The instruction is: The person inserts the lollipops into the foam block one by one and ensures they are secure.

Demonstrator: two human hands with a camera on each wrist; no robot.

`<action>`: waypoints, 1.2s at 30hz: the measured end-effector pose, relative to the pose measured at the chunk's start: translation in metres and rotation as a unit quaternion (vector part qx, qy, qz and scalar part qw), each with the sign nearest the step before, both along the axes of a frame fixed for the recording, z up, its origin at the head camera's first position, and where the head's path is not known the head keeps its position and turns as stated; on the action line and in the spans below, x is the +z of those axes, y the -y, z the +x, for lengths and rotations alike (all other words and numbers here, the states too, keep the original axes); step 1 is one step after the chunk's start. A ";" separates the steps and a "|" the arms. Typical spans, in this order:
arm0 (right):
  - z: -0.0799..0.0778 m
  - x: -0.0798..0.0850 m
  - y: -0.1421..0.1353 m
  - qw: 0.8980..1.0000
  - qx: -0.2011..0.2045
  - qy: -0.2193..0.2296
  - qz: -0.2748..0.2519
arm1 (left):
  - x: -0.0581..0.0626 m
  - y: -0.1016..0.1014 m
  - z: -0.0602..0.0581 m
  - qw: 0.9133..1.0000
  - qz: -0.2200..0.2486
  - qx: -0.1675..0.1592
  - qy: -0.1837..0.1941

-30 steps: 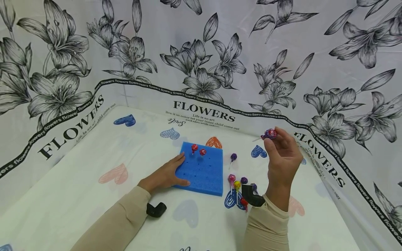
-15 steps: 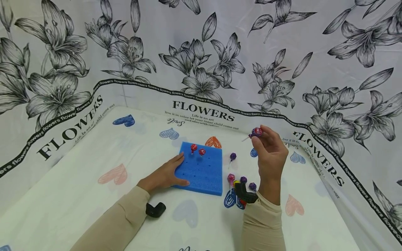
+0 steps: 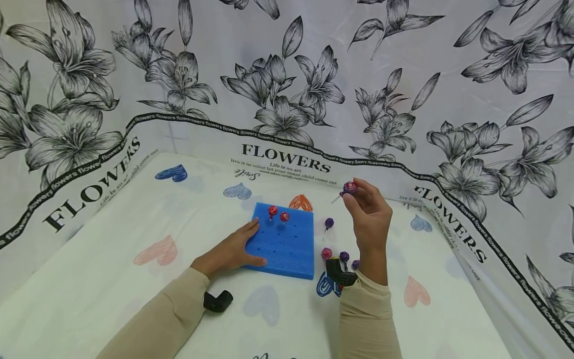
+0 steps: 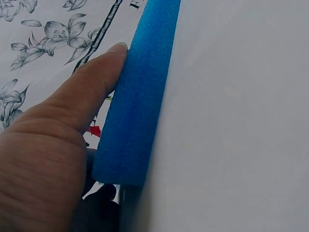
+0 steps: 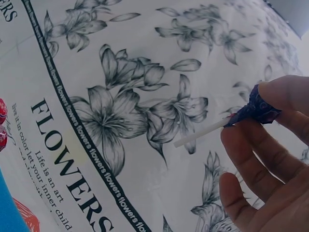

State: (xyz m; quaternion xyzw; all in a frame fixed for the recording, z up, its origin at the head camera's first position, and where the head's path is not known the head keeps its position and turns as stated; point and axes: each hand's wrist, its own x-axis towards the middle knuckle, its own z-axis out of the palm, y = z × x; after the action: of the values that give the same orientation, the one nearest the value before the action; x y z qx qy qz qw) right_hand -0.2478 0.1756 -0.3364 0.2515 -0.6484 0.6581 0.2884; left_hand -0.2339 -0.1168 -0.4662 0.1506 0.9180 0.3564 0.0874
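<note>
A blue foam block (image 3: 287, 252) with small holes lies on the white cloth. Two red lollipops (image 3: 272, 210) stand upright near its far edge. My left hand (image 3: 230, 249) rests against the block's left side, fingers and thumb spread along the edges; in the left wrist view the thumb (image 4: 91, 84) touches the foam. Above the cloth, right of the block, my right hand (image 3: 372, 214) pinches a lollipop (image 3: 350, 188) by its head. Its purple wrapper (image 5: 263, 108) and bare white stick (image 5: 200, 134) show in the right wrist view, the stick pointing left and slightly down.
A purple lollipop (image 3: 329, 223) lies right of the block. Nearer are a pink lollipop (image 3: 327, 253) and two more purple lollipops (image 3: 344, 256), partly covered by the black wrist mount (image 3: 337, 271). Flower-print cloth (image 3: 287, 119) hangs behind.
My right hand has moved left toward the block, carrying the pinched lollipop. My left hand stays at the block's edge. The whole head view has shifted slightly.
</note>
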 end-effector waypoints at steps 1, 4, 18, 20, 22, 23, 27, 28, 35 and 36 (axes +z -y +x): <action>-0.001 -0.001 0.000 1.000 -0.001 0.002 0.002 | 0.000 0.000 0.000 1.000 -0.001 0.001 0.000; -0.003 -0.004 0.000 1.000 -0.010 0.012 0.010 | 0.001 0.000 0.000 1.000 -0.002 0.003 0.002; -0.018 -0.025 0.005 0.995 -0.041 0.084 0.040 | 0.000 -0.001 0.001 1.000 0.000 0.003 0.001; -0.021 -0.029 0.005 0.993 -0.040 0.098 0.042 | 0.000 0.000 0.001 1.000 0.001 0.002 0.000; -0.024 -0.034 0.006 0.992 -0.040 0.114 0.047 | -0.001 0.000 0.000 1.000 0.001 0.001 -0.001; -0.025 -0.036 0.006 0.991 -0.041 0.120 0.050 | -0.001 0.000 0.000 1.000 0.002 0.001 -0.002; -0.031 -0.046 0.009 0.985 -0.047 0.149 0.070 | -0.002 0.001 0.000 1.000 0.001 0.001 -0.004; -0.032 -0.048 0.010 0.984 -0.049 0.155 0.074 | -0.002 0.001 0.000 1.000 0.001 0.001 -0.004; -0.038 -0.063 0.017 0.975 -0.050 0.193 0.100 | -0.003 0.001 0.000 1.000 0.001 0.001 -0.002; -0.038 -0.064 0.019 0.975 -0.048 0.192 0.102 | -0.003 0.001 0.000 1.000 0.001 0.001 -0.003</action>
State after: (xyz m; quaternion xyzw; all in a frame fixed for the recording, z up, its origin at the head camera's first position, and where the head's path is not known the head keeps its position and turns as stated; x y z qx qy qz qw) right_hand -0.2858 0.1571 -0.4007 0.1173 -0.7668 0.6098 0.1628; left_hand -0.2341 -0.1176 -0.4696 0.1507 0.9181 0.3567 0.0844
